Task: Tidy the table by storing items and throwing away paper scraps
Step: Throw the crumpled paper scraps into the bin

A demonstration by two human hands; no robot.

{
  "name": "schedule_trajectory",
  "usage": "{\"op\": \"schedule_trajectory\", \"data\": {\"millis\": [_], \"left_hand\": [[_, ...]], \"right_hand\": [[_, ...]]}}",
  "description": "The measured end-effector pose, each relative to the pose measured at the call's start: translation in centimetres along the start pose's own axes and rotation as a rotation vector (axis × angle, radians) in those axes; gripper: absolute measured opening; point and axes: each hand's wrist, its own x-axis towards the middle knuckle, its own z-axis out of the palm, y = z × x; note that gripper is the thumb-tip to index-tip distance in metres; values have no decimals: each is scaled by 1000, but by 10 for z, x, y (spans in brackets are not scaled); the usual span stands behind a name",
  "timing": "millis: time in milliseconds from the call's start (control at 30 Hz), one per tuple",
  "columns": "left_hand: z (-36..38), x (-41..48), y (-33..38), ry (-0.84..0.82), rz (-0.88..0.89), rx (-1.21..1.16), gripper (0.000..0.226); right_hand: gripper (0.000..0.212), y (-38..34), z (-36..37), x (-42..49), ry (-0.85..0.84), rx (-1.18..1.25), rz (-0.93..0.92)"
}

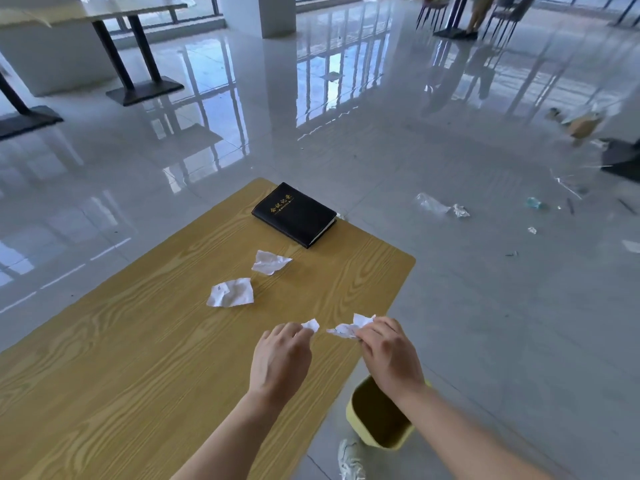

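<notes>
On the wooden table (pixel 138 358) lie two crumpled white paper scraps, one (pixel 231 292) at mid-table and another (pixel 270 261) just beyond it. A black notebook (pixel 294 214) with gold lettering rests at the table's far corner. My left hand (pixel 280 358) pinches a small paper scrap (pixel 311 324) near the table's right edge. My right hand (pixel 389 351) grips a larger crumpled scrap (pixel 348 328) beside it. A yellow bin (pixel 377 419) stands on the floor below my right forearm, right of the table.
Glossy tiled floor surrounds the table. Plastic wrap and litter (pixel 440 204) lie on the floor to the right. A cardboard box (pixel 583 124) sits farther right. Other tables (pixel 138 46) stand at the back left, chairs at the back right. My white shoe (pixel 351 459) is by the bin.
</notes>
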Motion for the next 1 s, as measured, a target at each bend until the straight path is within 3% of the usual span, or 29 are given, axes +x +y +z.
{"op": "schedule_trajectory", "data": {"millis": [133,367,533,1000], "left_hand": [[3,-10,15,-19,49,-11,20],[18,-11,62,-39,123,-42,21],[39,-8,119,-43,155,-82,21],[167,2,214,-189,25,13,25]], "right_hand": [[21,7,-4,-25,36,-18,43],[5,40,-23,-51,47,2,135],[7,89,-37,-71,29,4,210],[6,243,-15,-109,-146,66,208]]}}
